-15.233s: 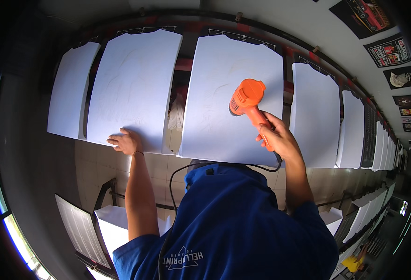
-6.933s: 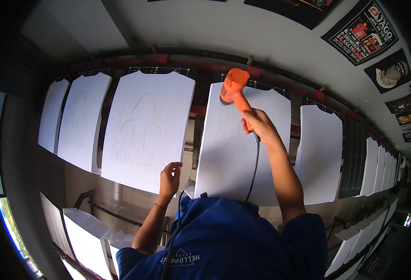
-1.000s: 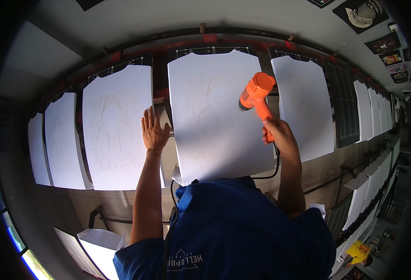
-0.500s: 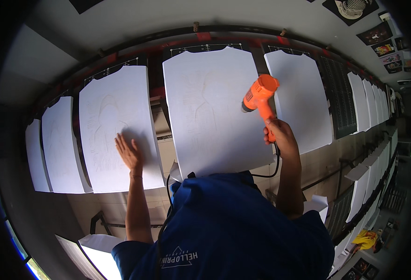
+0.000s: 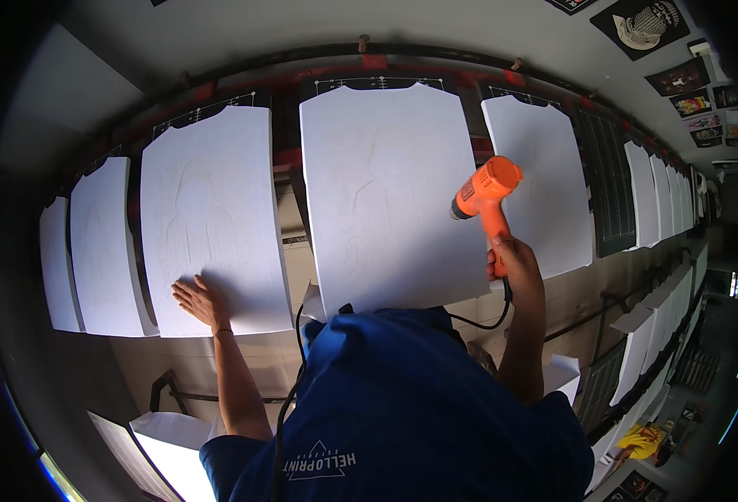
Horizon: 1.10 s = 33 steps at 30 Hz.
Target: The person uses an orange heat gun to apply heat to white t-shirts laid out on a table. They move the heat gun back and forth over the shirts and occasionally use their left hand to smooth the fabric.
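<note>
My right hand (image 5: pixel 515 258) grips the handle of an orange heat gun (image 5: pixel 494 182). Its dark nozzle points left over the right side of a white fabric panel (image 5: pixel 385 217), which lies on a board in front of me and bears faint outline marks. My left hand (image 5: pixel 198 303) rests with fingers stretched near the lower edge of the neighbouring white fabric panel (image 5: pixel 218 180), which carries similar faint lines. A black cord runs from the heat gun and disappears at my blue shirt; another stretch of black cord (image 5: pixel 283 410) passes beside my left arm.
More white panels on dark boards stand in a row to the left (image 5: pixel 101 243) and right (image 5: pixel 540 192). A bare dark board (image 5: pixel 610 188) follows farther right. A dark rail (image 5: pixel 436 60) runs behind the boards. Another row of white panels lies at lower right.
My left hand has slid down and left across its panel, toward the lower edge. The heat gun in my right hand has shifted slightly right and down.
</note>
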Motion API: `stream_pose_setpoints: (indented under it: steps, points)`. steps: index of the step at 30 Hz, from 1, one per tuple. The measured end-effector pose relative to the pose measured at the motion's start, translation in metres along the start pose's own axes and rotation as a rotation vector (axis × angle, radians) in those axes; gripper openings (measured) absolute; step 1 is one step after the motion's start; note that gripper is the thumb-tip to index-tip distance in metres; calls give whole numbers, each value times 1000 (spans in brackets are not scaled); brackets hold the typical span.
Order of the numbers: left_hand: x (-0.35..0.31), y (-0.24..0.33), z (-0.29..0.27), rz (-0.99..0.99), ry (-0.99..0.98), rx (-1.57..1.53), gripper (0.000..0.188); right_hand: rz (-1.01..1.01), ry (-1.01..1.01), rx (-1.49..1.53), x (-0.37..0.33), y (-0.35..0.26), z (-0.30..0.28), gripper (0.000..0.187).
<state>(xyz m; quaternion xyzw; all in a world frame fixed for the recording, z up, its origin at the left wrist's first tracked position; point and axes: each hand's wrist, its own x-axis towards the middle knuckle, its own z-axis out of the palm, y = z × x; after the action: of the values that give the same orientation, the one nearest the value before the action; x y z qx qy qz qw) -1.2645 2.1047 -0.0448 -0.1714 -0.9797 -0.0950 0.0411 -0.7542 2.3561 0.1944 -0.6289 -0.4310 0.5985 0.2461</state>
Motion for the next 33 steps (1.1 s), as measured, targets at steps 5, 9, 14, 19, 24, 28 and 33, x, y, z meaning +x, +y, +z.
stream_pose_setpoints:
  steps: [5, 9, 14, 19, 24, 28, 33]
  points:
    - [-56, 50, -4, 250, -55, -59, 66, 47, -2, -43, -14, 2, -1, 32]
    - [-59, 37, 4, 367, -62, -18, 65, 81, -57, 27, -18, 4, -8, 30]
    - [6, -26, 13, 127, 41, 22, 70, 6, -86, 2, -18, 9, 15, 27]
    - [26, -22, 9, -17, 14, 21, 71, 40, -260, 20, -9, -6, 23, 26]
    - [-25, 35, -1, 209, -39, -51, 67, -20, -350, -52, 4, -6, 41, 28]
    - [-45, 36, 0, 352, -90, -32, 66, 43, -327, -58, 7, -16, 51, 26]
    - [2, -2, 6, 146, -8, -16, 68, 10, -474, -103, 15, -22, 61, 27]
